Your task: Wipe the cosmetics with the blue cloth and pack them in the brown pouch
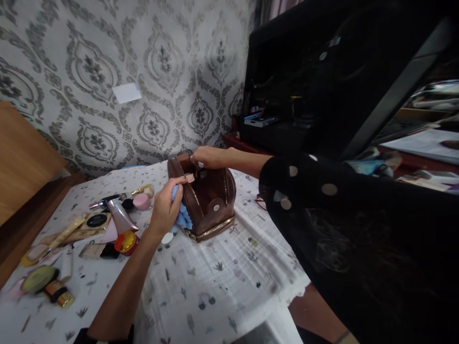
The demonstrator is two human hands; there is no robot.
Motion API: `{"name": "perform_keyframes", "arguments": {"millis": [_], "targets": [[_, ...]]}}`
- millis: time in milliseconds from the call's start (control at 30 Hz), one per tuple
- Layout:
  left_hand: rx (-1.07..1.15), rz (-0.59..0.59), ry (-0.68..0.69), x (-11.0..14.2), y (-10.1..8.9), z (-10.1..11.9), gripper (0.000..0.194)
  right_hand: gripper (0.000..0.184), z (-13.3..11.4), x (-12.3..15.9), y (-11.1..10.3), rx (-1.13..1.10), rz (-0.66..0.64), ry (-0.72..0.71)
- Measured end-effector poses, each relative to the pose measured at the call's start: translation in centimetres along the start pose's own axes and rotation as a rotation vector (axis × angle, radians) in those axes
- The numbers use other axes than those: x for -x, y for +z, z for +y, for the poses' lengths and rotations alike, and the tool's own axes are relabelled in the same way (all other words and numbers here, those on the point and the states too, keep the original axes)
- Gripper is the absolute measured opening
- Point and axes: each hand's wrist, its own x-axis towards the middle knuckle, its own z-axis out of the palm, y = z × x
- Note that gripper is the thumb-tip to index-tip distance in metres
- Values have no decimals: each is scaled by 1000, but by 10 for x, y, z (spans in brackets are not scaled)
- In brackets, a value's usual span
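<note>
A brown leather bag [211, 220] with gold zips stands open on the patterned cloth [215, 282]. My left hand [165, 205] is at the bag's left side, closed on a light blue cloth [184, 218] that hangs against the outer wall. The thumb and fingertips of that hand reach the bag's upper edge. At the far rim is my right hand [212, 156], fingers curled over the bag and gripping it. Part of the dark interior shows between the hands, and the right fingertips are partly hidden.
Cosmetics lie to the left: a silver tube [122, 217], a red-and-yellow jar [126, 242], a pink sponge [142, 201], a black-centred compact [96, 220] and several brushes. A wooden board [28, 162] rises at far left. A large black screen [304, 81] stands at back right.
</note>
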Motion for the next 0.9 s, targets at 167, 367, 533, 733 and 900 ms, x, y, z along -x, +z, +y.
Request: {"name": "perform_keyframes", "arguments": {"millis": [167, 367, 533, 733, 900], "targets": [[-10, -6, -3, 1, 0, 0, 28, 26, 6, -5, 13, 122, -58, -148], [-8, -5, -1, 0, 0, 1, 27, 25, 5, -14, 25, 120, -80, -103], [0, -12, -2, 0, 0, 2, 27, 28, 5, -17, 28, 99, -71, 3], [3, -8, -1, 1, 0, 0, 27, 37, 2, -19, 32, 72, -52, 144], [7, -22, 14, 1, 0, -1, 27, 30, -15, -19, 29, 31, -45, 166]]}}
